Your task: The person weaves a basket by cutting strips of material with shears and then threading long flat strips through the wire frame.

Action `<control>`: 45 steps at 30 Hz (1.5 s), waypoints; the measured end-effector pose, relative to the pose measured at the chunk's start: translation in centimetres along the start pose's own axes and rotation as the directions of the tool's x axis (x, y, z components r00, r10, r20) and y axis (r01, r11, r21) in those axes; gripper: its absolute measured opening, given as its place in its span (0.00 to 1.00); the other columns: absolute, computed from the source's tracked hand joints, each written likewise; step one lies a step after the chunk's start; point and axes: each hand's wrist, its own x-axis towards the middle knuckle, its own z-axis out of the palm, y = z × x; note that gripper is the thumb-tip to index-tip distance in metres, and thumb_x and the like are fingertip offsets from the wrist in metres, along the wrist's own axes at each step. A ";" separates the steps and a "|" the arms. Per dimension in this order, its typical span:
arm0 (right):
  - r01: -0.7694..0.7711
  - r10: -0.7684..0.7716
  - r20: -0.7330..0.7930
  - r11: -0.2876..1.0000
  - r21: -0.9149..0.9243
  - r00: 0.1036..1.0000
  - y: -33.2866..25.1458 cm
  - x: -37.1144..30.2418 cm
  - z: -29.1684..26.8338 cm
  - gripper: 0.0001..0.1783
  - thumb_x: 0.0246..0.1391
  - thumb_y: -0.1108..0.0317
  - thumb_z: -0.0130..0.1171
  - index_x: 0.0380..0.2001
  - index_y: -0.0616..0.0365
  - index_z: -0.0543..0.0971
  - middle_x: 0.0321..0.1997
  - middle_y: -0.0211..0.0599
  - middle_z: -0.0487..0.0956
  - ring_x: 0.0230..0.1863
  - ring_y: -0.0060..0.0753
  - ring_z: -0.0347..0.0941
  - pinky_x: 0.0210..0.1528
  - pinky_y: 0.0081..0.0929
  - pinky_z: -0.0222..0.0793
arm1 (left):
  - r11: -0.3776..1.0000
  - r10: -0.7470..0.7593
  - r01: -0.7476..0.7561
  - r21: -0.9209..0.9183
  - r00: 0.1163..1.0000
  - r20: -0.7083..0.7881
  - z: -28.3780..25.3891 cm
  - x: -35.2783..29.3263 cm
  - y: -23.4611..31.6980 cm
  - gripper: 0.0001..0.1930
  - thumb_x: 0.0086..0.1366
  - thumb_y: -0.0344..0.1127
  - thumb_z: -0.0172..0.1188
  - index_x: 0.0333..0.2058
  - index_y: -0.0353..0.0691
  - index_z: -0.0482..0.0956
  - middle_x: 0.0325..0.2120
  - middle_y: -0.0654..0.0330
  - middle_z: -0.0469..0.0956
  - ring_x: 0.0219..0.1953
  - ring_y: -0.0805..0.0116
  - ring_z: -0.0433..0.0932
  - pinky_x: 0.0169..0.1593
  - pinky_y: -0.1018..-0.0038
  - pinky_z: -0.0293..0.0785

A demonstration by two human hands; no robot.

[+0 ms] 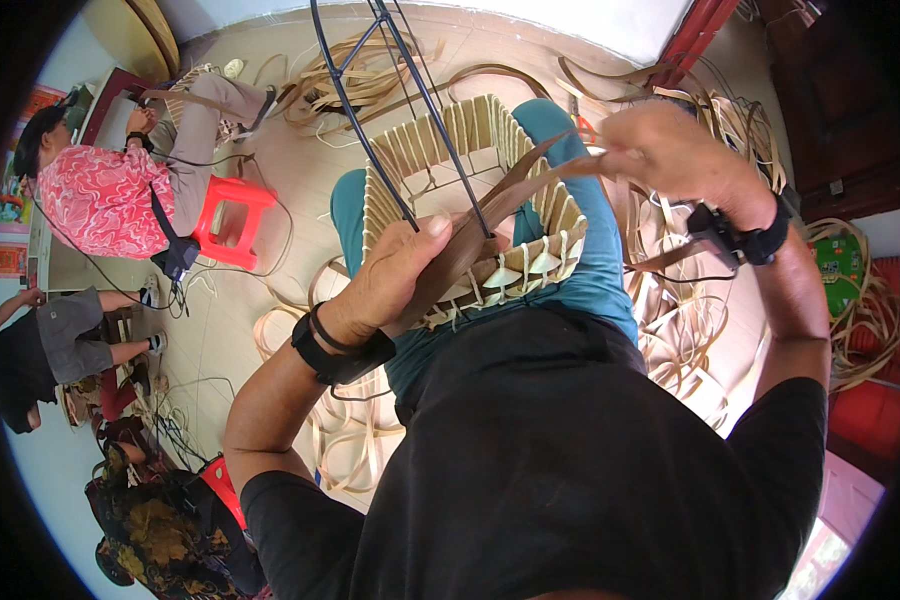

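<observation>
A square basket frame wrapped in pale strips rests between my knees. A black metal frame with long rods rises out of it. My left hand is closed at the basket's near left side, its thumb against a flat brown strip; most of its fingers are hidden behind. From there the strip runs up and right across the basket opening to my right hand. That hand is raised beyond the right rim, slightly blurred, its fingers pinched around the strip's far part.
Loose coils of strips lie on the floor to the right, with another pile ahead. On the left, a person in a red patterned shirt sits near a red stool. Further people are at the lower left. A green board stands at right.
</observation>
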 end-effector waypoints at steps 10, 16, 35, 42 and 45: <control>-0.759 0.832 -0.242 0.285 -0.585 0.499 28.1 -21.5 -2.1 0.13 0.54 0.65 0.54 0.41 0.57 0.78 0.43 0.51 0.79 0.45 0.52 0.75 0.45 0.46 0.71 | 0.992 -0.025 0.031 0.124 0.998 -0.051 1.7 0.2 2.1 0.33 0.71 0.57 0.39 0.51 0.27 0.71 0.45 0.53 0.77 0.48 0.68 0.76 0.55 0.73 0.70; -0.092 0.122 -0.260 0.988 0.122 0.958 8.2 -7.6 1.0 0.28 0.46 0.78 0.59 0.54 0.57 0.73 0.55 0.45 0.75 0.58 0.46 0.69 0.61 0.33 0.63 | 0.997 -0.036 0.036 0.070 0.999 0.005 0.8 0.1 1.5 0.29 0.73 0.50 0.40 0.57 0.28 0.66 0.50 0.53 0.74 0.54 0.66 0.72 0.58 0.72 0.67; -0.920 0.922 -0.294 0.134 -0.368 0.252 29.4 -32.1 4.0 0.17 0.57 0.59 0.55 0.42 0.62 0.78 0.46 0.56 0.78 0.50 0.55 0.74 0.49 0.47 0.72 | 0.997 -0.017 0.022 0.075 0.998 -0.068 1.1 -0.6 1.8 0.28 0.72 0.51 0.41 0.54 0.29 0.69 0.47 0.57 0.76 0.48 0.73 0.74 0.53 0.77 0.70; -0.537 0.530 -0.161 0.843 -0.001 0.832 20.3 -19.5 8.7 0.25 0.49 0.73 0.57 0.53 0.57 0.72 0.54 0.50 0.74 0.56 0.49 0.70 0.58 0.38 0.65 | 0.996 -0.046 0.050 0.069 0.998 -0.051 1.3 -0.3 1.8 0.28 0.72 0.49 0.41 0.57 0.28 0.66 0.48 0.54 0.76 0.50 0.69 0.75 0.56 0.74 0.70; -0.093 0.186 -0.353 0.960 0.263 0.917 3.9 -6.2 5.5 0.34 0.46 0.72 0.64 0.60 0.52 0.69 0.59 0.45 0.72 0.60 0.45 0.67 0.63 0.35 0.61 | 0.997 -0.015 0.022 0.076 0.996 -0.092 1.7 0.0 1.5 0.29 0.72 0.50 0.41 0.58 0.28 0.65 0.49 0.54 0.76 0.51 0.69 0.75 0.56 0.73 0.70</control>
